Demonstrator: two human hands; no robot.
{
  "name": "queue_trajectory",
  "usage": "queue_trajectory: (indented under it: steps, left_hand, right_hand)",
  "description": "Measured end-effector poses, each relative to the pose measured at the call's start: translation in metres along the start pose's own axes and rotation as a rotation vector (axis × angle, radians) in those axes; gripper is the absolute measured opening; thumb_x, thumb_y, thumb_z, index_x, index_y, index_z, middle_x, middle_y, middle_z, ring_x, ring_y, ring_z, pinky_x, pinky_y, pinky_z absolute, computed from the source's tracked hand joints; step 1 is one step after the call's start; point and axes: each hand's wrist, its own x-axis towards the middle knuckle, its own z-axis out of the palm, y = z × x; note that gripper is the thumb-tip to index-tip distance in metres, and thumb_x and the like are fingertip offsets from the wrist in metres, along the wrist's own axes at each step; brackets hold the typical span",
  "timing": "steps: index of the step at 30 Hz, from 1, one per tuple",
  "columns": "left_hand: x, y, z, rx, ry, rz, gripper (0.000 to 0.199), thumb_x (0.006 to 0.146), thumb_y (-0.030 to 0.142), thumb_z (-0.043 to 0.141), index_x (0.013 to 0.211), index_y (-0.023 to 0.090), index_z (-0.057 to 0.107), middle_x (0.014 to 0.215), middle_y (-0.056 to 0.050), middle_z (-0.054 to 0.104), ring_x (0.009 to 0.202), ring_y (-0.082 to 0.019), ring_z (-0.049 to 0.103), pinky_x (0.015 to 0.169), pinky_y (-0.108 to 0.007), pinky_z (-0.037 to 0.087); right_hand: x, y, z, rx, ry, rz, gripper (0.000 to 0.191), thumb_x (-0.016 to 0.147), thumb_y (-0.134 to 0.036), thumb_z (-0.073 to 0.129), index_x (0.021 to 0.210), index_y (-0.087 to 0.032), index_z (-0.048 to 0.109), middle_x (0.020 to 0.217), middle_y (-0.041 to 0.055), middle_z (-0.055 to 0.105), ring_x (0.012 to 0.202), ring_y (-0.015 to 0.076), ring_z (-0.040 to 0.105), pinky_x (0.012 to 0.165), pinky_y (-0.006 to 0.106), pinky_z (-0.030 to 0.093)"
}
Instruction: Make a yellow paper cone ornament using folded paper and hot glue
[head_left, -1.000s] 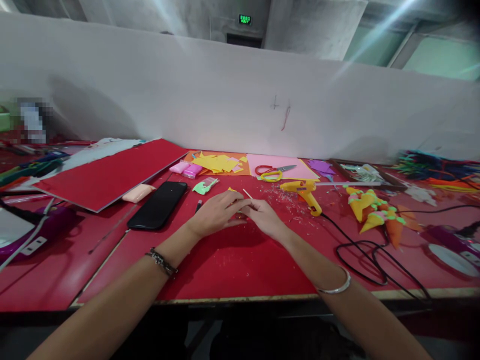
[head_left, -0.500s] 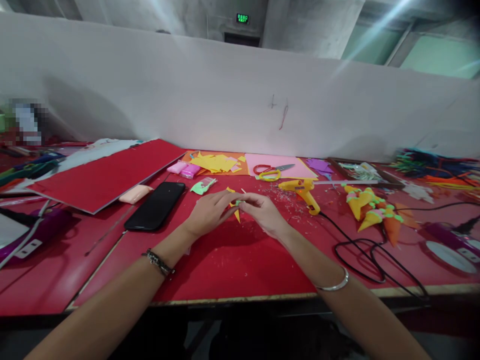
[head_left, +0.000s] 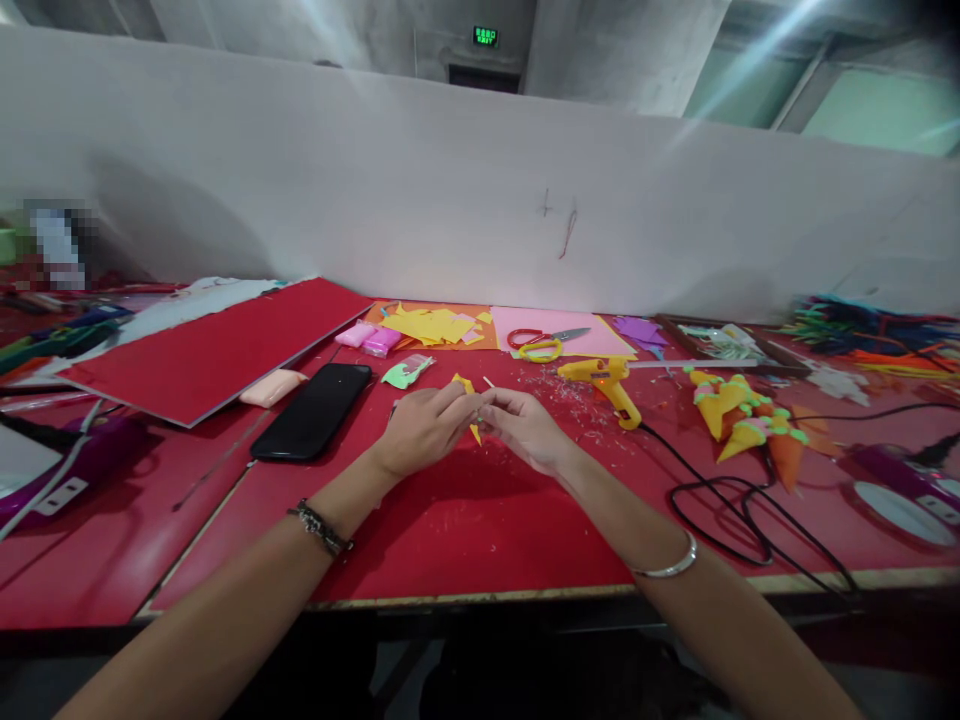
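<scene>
Above the middle of the red table, my left hand and my right hand meet with fingertips together around a small yellow paper cone. Its pointed end shows below the fingers, tip down; most of it is hidden by my left hand. A trace of light green shows at my right fingertips, too small to make out. Just beyond my knuckles lies a yellow piece, partly covered. An opened light green clay packet rests beyond my left hand. To the right lies a yellow glue gun.
Left are a black phone and a red board. Red-and-yellow scissors lie on pink paper at the back. Finished-looking yellow and orange cones sit right, beside a looped black cord. A white partition stands behind.
My left hand has turned and its fingers have closed over toward my right fingertips, covering more of the yellow cone. My right hand has barely moved.
</scene>
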Motion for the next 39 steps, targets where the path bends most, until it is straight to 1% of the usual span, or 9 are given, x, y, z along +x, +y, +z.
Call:
queue_trajectory:
  steps: [7, 14, 18, 21, 25, 29, 32, 35, 39]
  left_hand:
    - [0.002, 0.000, 0.000, -0.120, 0.028, -0.171, 0.028, 0.088, 0.027, 0.028, 0.077, 0.016, 0.051, 0.067, -0.002, 0.054, 0.058, -0.012, 0.048, 0.056, -0.022, 0.033]
    - [0.001, -0.003, 0.005, -0.246, 0.029, -0.484, 0.027, 0.086, 0.028, 0.031, 0.067, 0.017, 0.046, 0.059, 0.001, 0.047, 0.054, -0.010, 0.041, 0.053, -0.022, 0.028]
    - [0.001, -0.015, 0.002, -0.341, 0.154, -0.676, 0.030, 0.086, 0.031, 0.034, 0.060, 0.017, 0.040, 0.051, 0.005, 0.036, 0.048, -0.009, 0.032, 0.049, -0.021, 0.024]
    - [-0.002, -0.027, 0.000, -0.371, 0.227, -0.777, 0.032, 0.085, 0.034, 0.037, 0.058, 0.017, 0.041, 0.049, 0.005, 0.037, 0.047, -0.008, 0.033, 0.048, -0.021, 0.024]
    - [-0.004, -0.032, 0.005, -0.394, 0.196, -0.779, 0.025, 0.081, 0.035, 0.045, 0.067, 0.016, 0.053, 0.059, 0.003, 0.054, 0.050, -0.007, 0.042, 0.052, -0.018, 0.031]
    - [-0.005, -0.029, 0.012, -0.475, 0.138, -0.768, 0.021, 0.078, 0.035, 0.050, 0.081, 0.016, 0.060, 0.071, 0.001, 0.063, 0.048, -0.006, 0.046, 0.052, -0.018, 0.036]
    - [-0.004, -0.028, 0.012, -0.546, 0.132, -0.752, 0.024, 0.081, 0.033, 0.046, 0.092, 0.018, 0.060, 0.073, 0.001, 0.064, 0.049, -0.007, 0.049, 0.055, -0.018, 0.039]
    - [-0.005, -0.030, 0.011, -0.525, 0.096, -0.719, 0.026, 0.082, 0.033, 0.043, 0.076, 0.016, 0.061, 0.059, 0.002, 0.059, 0.048, -0.007, 0.048, 0.054, -0.018, 0.038]
    - [-0.007, -0.031, 0.013, -0.468, 0.043, -0.722, 0.027, 0.077, 0.037, 0.052, 0.061, 0.015, 0.054, 0.046, 0.005, 0.048, 0.042, -0.006, 0.040, 0.046, -0.018, 0.031]
  right_hand:
    - [0.000, -0.001, 0.001, -0.055, -0.039, 0.014, 0.019, 0.069, -0.037, 0.062, 0.070, -0.019, 0.055, 0.061, -0.0053, 0.050, 0.055, 0.0062, 0.047, 0.059, 0.022, 0.039]
    - [-0.002, -0.001, -0.001, -0.078, -0.070, 0.031, 0.015, 0.072, -0.033, 0.060, 0.073, -0.019, 0.054, 0.065, -0.0046, 0.052, 0.058, 0.0067, 0.050, 0.062, 0.022, 0.042]
    - [-0.007, -0.003, -0.001, -0.098, -0.203, 0.032, 0.010, 0.073, -0.029, 0.059, 0.075, -0.020, 0.056, 0.064, -0.0041, 0.053, 0.058, 0.0074, 0.051, 0.062, 0.023, 0.042]
    - [-0.010, -0.003, -0.001, -0.073, -0.288, 0.038, 0.009, 0.074, -0.026, 0.058, 0.080, -0.020, 0.060, 0.066, -0.0036, 0.053, 0.059, 0.0069, 0.051, 0.061, 0.022, 0.041]
    - [-0.006, -0.001, -0.004, -0.063, -0.175, 0.015, 0.019, 0.075, -0.026, 0.056, 0.092, -0.021, 0.064, 0.070, -0.0024, 0.054, 0.062, 0.0061, 0.050, 0.062, 0.021, 0.040]
    - [-0.002, 0.001, -0.007, -0.108, -0.092, -0.027, 0.009, 0.070, -0.024, 0.062, 0.077, -0.022, 0.066, 0.078, -0.0014, 0.058, 0.069, 0.0076, 0.052, 0.068, 0.023, 0.040]
    - [-0.002, 0.003, -0.008, -0.153, -0.008, 0.003, 0.010, 0.067, -0.025, 0.065, 0.076, -0.024, 0.066, 0.078, -0.0028, 0.060, 0.068, 0.0075, 0.052, 0.067, 0.023, 0.040]
    - [-0.001, 0.003, -0.008, -0.124, 0.068, 0.025, 0.010, 0.065, -0.028, 0.066, 0.074, -0.023, 0.067, 0.075, -0.0022, 0.063, 0.067, 0.0080, 0.054, 0.068, 0.024, 0.041]
    - [0.000, 0.002, -0.009, -0.032, 0.101, 0.020, 0.018, 0.065, -0.025, 0.066, 0.082, -0.022, 0.067, 0.081, -0.0002, 0.066, 0.077, 0.0097, 0.059, 0.076, 0.026, 0.043]
